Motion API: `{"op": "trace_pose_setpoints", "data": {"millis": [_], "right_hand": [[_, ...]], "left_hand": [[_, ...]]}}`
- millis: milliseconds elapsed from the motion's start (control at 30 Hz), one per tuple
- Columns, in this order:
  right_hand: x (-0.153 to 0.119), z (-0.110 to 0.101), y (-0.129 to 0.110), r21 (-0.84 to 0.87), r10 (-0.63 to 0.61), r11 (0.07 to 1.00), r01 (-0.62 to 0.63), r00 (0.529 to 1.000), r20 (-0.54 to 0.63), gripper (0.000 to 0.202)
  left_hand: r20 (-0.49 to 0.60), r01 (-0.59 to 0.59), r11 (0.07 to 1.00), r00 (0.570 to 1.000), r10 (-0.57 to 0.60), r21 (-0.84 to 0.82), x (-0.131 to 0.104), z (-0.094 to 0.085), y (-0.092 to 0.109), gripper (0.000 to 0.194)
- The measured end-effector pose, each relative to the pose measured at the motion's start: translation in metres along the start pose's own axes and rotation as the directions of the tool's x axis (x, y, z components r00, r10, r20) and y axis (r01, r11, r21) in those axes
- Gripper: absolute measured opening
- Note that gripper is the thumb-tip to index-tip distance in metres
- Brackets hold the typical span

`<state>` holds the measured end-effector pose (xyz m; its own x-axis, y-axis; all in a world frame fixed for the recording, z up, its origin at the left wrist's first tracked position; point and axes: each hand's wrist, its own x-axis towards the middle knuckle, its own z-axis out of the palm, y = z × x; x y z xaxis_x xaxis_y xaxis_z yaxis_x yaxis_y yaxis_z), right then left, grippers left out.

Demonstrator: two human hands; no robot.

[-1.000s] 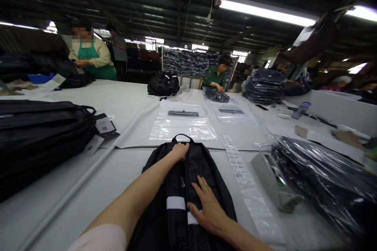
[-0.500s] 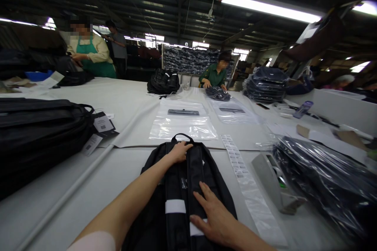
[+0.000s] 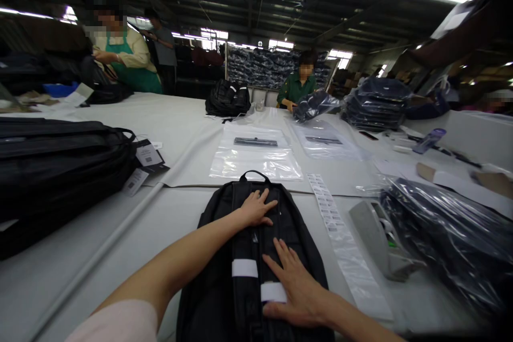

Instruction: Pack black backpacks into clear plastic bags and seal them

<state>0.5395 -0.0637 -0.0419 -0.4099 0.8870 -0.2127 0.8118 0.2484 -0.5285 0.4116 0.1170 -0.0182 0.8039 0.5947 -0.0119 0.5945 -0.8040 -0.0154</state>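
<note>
A black backpack [image 3: 216,256] lies on the white table with its top loop pointing away from me and its shoulder straps facing up. White bands wrap both straps, one band [image 3: 245,268] on the left strap and another [image 3: 273,292] beside my right hand. My left hand [image 3: 256,208] rests on the upper part of the straps, fingers spread. Lower down, my right hand [image 3: 294,286] lies on the right strap, its fingers apart and its thumb by the band. Neither hand grips anything.
Black bags [image 3: 60,171] with tags lie at left. Clear plastic bags [image 3: 256,160] lie beyond the backpack. To the right are a label strip [image 3: 328,214], a grey tape dispenser [image 3: 372,235] and plastic-wrapped bags [image 3: 449,235]. A person in green [image 3: 298,88] handles a wrapped bag across the table.
My left hand has come down from near the top loop onto the straps, its fingers spreading wider. The person across has lifted one end of the wrapped bag. The camera view has shifted slightly.
</note>
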Motion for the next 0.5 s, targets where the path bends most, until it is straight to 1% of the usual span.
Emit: {"op": "trace_pose_setpoints", "data": {"millis": [67, 133, 167, 200, 267, 300, 367, 400, 433, 467, 500], "right_hand": [[0.002, 0.007, 0.003, -0.046, -0.016, 0.999, 0.015, 1.000, -0.020, 0.099], [0.005, 0.015, 0.006, -0.082, -0.026, 0.996, 0.022, 0.999, -0.046, 0.100], [0.006, 0.018, 0.007, -0.093, -0.032, 0.995, 0.026, 0.998, -0.058, 0.100], [0.006, 0.020, 0.007, -0.100, -0.036, 0.995, 0.029, 0.997, -0.072, 0.099], [0.006, 0.022, 0.007, -0.104, -0.048, 0.994, 0.037, 0.994, -0.100, 0.099], [0.005, 0.021, 0.008, -0.102, -0.059, 0.994, 0.049, 0.993, -0.103, 0.100], [0.003, 0.020, 0.010, -0.103, -0.107, 0.990, 0.098, 0.991, -0.083, 0.106], [0.003, 0.021, 0.012, -0.113, -0.141, 0.985, 0.134, 0.988, -0.059, 0.108], [0.004, 0.023, 0.016, -0.130, -0.171, 0.978, 0.165, 0.985, -0.036, 0.105], [0.006, 0.026, 0.020, -0.152, -0.189, 0.971, 0.183, 0.982, -0.024, 0.096], [0.009, 0.032, 0.026, -0.177, -0.193, 0.967, 0.185, 0.981, -0.026, 0.082]], "left_hand": [[-0.045, -0.019, 1.000, 0.999, 0.020, 0.011, -0.028, -0.012, 0.014, 0.076], [-0.044, -0.065, 0.998, 0.997, 0.064, -0.022, -0.069, -0.022, 0.031, 0.085], [-0.003, -0.088, 0.994, 0.996, 0.088, -0.066, -0.092, -0.026, 0.038, 0.090], [0.064, -0.110, 0.987, 0.991, 0.118, -0.114, -0.114, -0.028, 0.045, 0.092], [0.199, -0.134, 0.976, 0.966, 0.168, -0.175, -0.151, -0.028, 0.054, 0.084], [0.247, -0.144, 0.972, 0.951, 0.189, -0.188, -0.164, -0.026, 0.056, 0.080], [0.287, -0.174, 0.968, 0.932, 0.222, -0.183, -0.177, -0.020, 0.055, 0.073], [0.287, -0.195, 0.965, 0.928, 0.239, -0.174, -0.179, -0.016, 0.053, 0.072], [0.282, -0.210, 0.964, 0.926, 0.250, -0.164, -0.179, -0.010, 0.050, 0.070], [0.274, -0.216, 0.965, 0.928, 0.251, -0.150, -0.178, -0.003, 0.048, 0.067], [0.262, -0.214, 0.967, 0.934, 0.243, -0.135, -0.177, 0.006, 0.046, 0.064]]}}
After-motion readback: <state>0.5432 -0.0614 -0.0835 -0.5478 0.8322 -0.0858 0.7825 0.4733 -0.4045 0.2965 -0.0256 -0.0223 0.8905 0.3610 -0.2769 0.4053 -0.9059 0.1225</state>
